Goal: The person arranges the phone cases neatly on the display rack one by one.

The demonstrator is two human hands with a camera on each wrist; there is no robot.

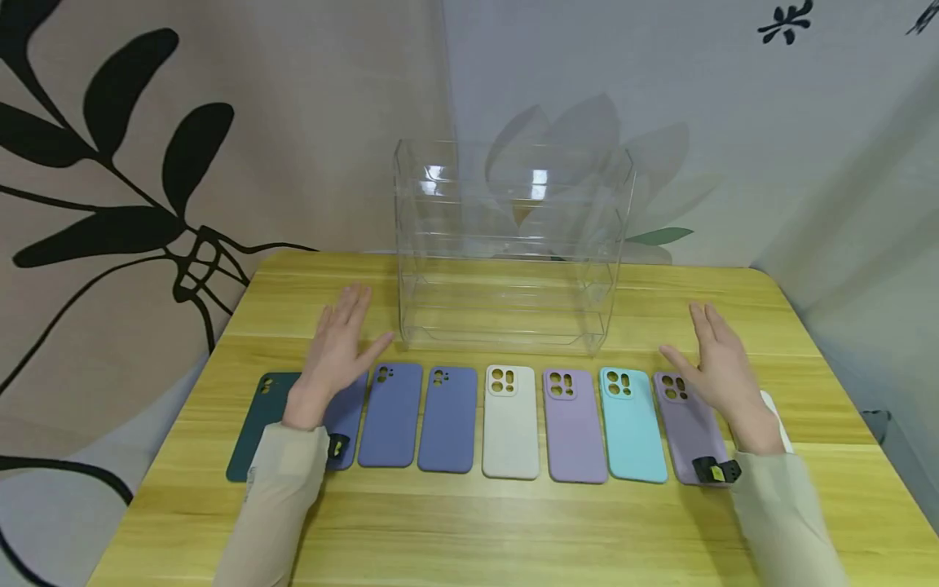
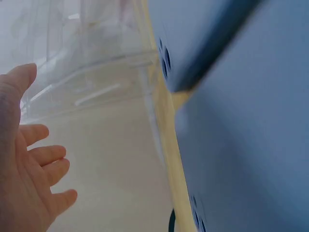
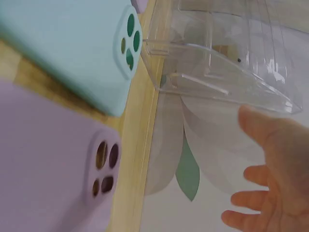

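Observation:
Several phone cases lie in a row across the table. From the left come a dark green case [image 1: 253, 432], three blue ones including a middle blue case [image 1: 391, 416], a white case [image 1: 510, 436], a purple case [image 1: 575, 432], a turquoise case [image 1: 634, 432] and another purple case [image 1: 693, 432]. A white case at the far right is mostly hidden by the arm. My left hand [image 1: 333, 350] hovers over the left cases, fingers spread, holding nothing. Above the right purple case, my right hand [image 1: 722, 375] is likewise spread with nothing in it. Behind the row stands a clear tiered display rack [image 1: 506, 306].
The yellow wooden table [image 1: 513, 538] meets a wall [image 1: 330, 122] with dark leaf prints at its back edge. Small black wrist devices sit on both sleeves. A pale curtain or wall hangs along the right side.

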